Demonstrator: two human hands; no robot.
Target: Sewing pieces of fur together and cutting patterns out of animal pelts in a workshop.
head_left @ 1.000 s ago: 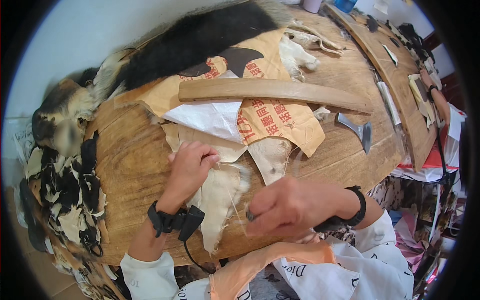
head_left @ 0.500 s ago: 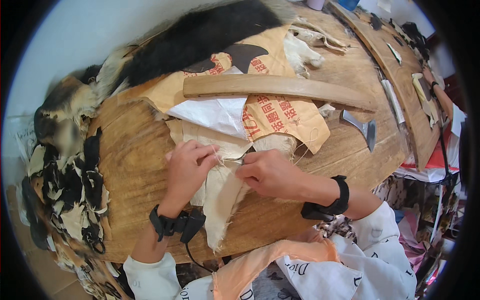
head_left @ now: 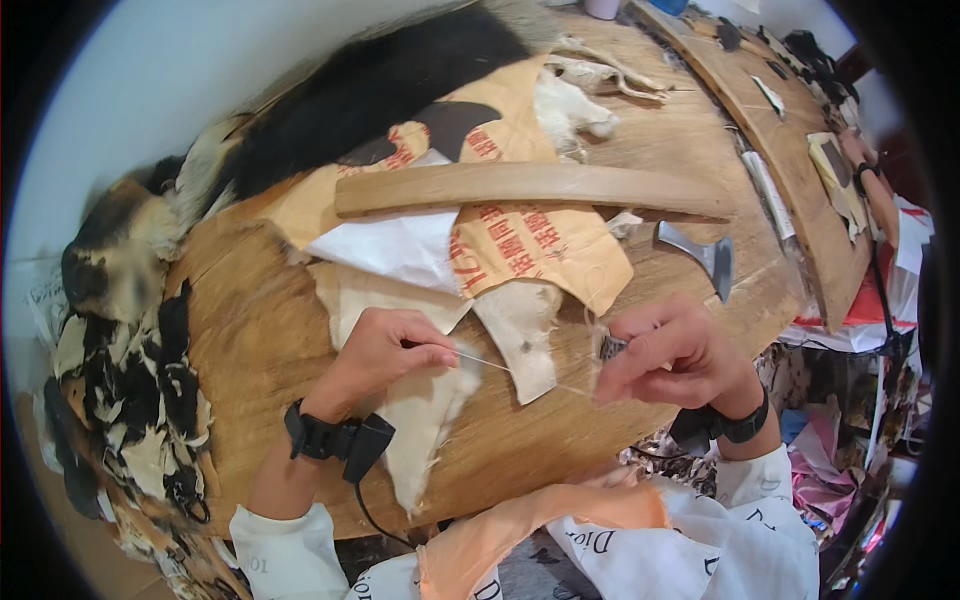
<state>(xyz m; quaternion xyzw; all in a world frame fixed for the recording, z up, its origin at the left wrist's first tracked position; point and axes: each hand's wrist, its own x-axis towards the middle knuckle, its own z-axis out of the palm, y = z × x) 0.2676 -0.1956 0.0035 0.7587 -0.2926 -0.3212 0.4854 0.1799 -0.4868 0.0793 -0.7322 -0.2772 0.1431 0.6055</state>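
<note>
My left hand [head_left: 385, 355] is closed, pinching a pale thread [head_left: 482, 360] above a cream hide piece [head_left: 430, 440]. The thread runs taut across a second hide piece [head_left: 520, 330] toward my right hand [head_left: 660, 360], closed on it at the right, a dimpled grey metal thimble [head_left: 612, 348] at its fingers. Any needle is too small to make out. Brown paper [head_left: 590, 270] with red print and a white woven sheet [head_left: 390, 250] lie beyond, under a curved wooden bar [head_left: 530, 185]. A metal blade tool [head_left: 710, 255] rests to the right.
Black fur [head_left: 370, 75] lies along the back, hide scraps [head_left: 140, 420] heap at the left of the wooden table [head_left: 240, 330]. A long board [head_left: 720, 80] runs down the right side. Another person's arm [head_left: 875, 195] is at far right, above pink fabric [head_left: 815, 460].
My right hand has moved from between the hide pieces, beside my left hand, out to the right, stretching the thread. My left hand sits slightly lower, still pinched.
</note>
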